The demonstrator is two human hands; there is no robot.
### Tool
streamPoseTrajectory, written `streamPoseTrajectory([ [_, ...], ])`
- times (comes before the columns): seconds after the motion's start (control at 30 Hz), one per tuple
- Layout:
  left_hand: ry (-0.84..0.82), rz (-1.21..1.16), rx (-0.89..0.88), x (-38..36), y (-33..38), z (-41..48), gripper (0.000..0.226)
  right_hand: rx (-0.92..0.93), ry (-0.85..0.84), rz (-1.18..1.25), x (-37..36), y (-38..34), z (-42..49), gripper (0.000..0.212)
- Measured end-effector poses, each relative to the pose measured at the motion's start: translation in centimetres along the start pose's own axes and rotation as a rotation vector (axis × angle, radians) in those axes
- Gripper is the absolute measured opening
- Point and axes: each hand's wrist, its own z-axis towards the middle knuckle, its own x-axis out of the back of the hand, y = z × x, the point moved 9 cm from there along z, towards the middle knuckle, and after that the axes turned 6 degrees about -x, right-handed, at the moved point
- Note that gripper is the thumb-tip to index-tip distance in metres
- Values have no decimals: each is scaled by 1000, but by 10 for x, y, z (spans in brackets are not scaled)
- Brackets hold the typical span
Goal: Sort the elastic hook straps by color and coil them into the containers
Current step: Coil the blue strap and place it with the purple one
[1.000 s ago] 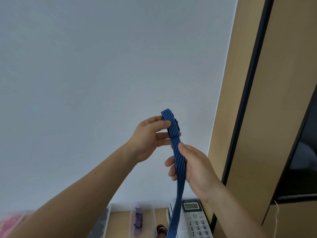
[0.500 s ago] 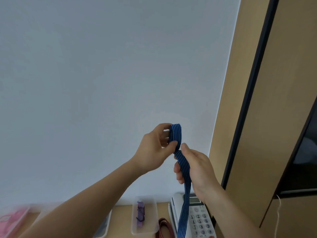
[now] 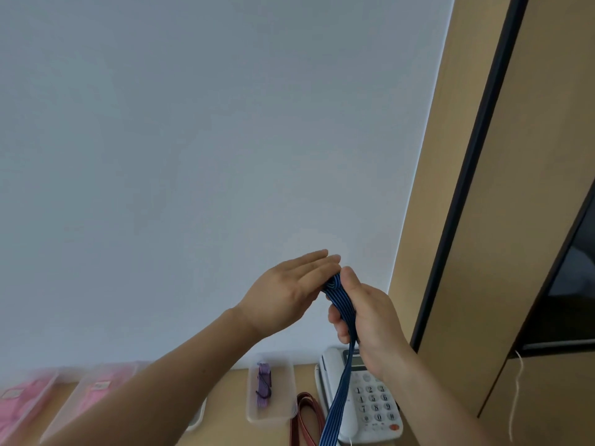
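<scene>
A blue striped elastic strap (image 3: 338,399) hangs from my right hand (image 3: 370,323) down in front of a telephone. My right hand grips it, the thumb pressing on the strap's folded top end (image 3: 335,286). My left hand (image 3: 286,294) is beside it with fingers straight, its fingertips against that folded end. A clear container (image 3: 283,413) on the desk holds a coiled purple strap (image 3: 264,385). A red-brown strap (image 3: 306,420) lies on the desk beside it. No hook of the blue strap is visible.
Two clear containers with pink contents (image 3: 96,394) (image 3: 19,405) sit blurred at the lower left. A white telephone (image 3: 373,400) stands at the desk's right end. A wooden cabinet (image 3: 483,220) rises on the right, with a white cord (image 3: 516,397) hanging. A white wall fills the back.
My left hand has let go its pinch on the strap's top and straightened its fingers. The folded end now sits under my right thumb. Both hands are lower in view.
</scene>
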Motion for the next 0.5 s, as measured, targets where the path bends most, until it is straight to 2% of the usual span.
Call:
streamPoseTrajectory([
  [0.07,-36,-23,-4,-6,0,-7,39,-11,-4,6,1,7,0,53],
  [0.13,-65,-231,160,-12,-9,-16,44,-2,-18,-5,2,12,0,52],
  [0.27,-39,-841,841,-37,-36,-49,55,39,-29,-75,3,19,0,39],
  [0.33,22,-1200,1100,-52,-35,-60,42,55,-27,-114,4,21,0,33],
  [0.4,-22,-1416,1184,-61,-24,-60,37,74,-25,-153,4,24,0,29],
  [0.5,-65,-1465,1160,-66,-14,-60,40,97,-7,-192,6,26,0,26],
])
